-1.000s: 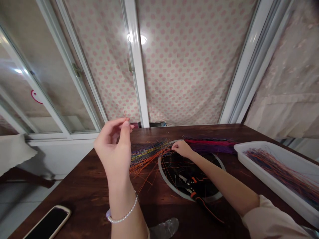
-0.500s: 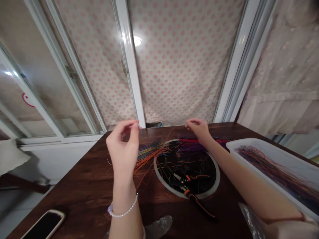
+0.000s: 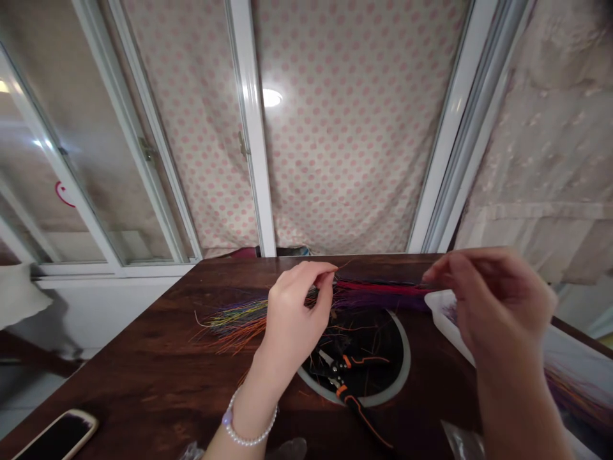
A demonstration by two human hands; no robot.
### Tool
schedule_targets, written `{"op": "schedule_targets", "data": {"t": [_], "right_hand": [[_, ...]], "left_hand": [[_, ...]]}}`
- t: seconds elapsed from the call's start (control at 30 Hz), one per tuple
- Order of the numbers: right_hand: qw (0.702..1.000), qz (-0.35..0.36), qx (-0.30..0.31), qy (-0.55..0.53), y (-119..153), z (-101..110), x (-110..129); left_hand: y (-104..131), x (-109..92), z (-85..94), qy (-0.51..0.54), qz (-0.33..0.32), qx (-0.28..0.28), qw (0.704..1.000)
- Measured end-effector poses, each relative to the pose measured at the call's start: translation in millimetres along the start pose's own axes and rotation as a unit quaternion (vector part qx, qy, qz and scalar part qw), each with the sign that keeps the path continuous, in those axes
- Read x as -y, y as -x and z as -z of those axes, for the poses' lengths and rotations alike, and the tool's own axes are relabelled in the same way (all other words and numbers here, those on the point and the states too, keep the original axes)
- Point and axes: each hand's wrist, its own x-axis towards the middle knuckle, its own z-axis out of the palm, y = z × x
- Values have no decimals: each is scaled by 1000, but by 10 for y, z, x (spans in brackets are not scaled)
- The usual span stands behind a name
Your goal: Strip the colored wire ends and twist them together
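- Wire strand [image 3: 343, 264], thin and orange-brown: mid-frame, its free end projecting rightward from the left fingertips, above the table.
- Right hand [image 3: 500, 300]: nearest the camera, right of frame; forearm rises steeply from the lower right edge, fingers directed left. Blurred.
- Right fingers bent inward, thumb and index close together; cannot tell whether they grip anything.
- Left hand [image 3: 292, 313]: centre of frame; forearm slants up and right from the bottom edge, bead bracelet [image 3: 249, 441] at the wrist.
- Left thumb and index pinched together on the strand, a gap inside the finger loop. Strand lies between the two hands, well apart from the right fingertips.
- Pliers [image 3: 337, 370]: below and right of the left hand, spread, head on a black disc [image 3: 403, 364] with a pale rim; one handle crosses the rim.
- White tray [image 3: 445, 319]: right of frame, partly behind the right hand, with more wires inside.
- Orange and yellow wire bundle [image 3: 234, 322]: left of the left hand, fanned on the table [image 3: 158, 364].
- Red and purple wire bundle [image 3: 383, 294]: right of centre, beyond the pliers.
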Motion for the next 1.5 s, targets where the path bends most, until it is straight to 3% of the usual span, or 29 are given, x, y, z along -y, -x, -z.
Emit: {"op": "schedule_targets", "data": {"t": [0.17,0.33,0.63,0.9,1.13,1.5], "right_hand": [[978,8,207,7,98,-34,78],[955,21,294,3,125,-104,161],[965,-89,246,-21,240,-181,180],[964,-157,187,-110,338,-271,171],[958,-163,212,-101,312,-273,161],[939,-195,247,-142,274,-230,148]], "left_hand": [[34,-157,-13,-16,-26,10,999],[69,-259,-27,-1,15,6,1000],[92,-333,-79,8,-7,10,1000],[102,-367,-118,64,36,21,997],[97,-371,-102,96,39,52,993],[117,-352,-89,53,29,65,996]]}}
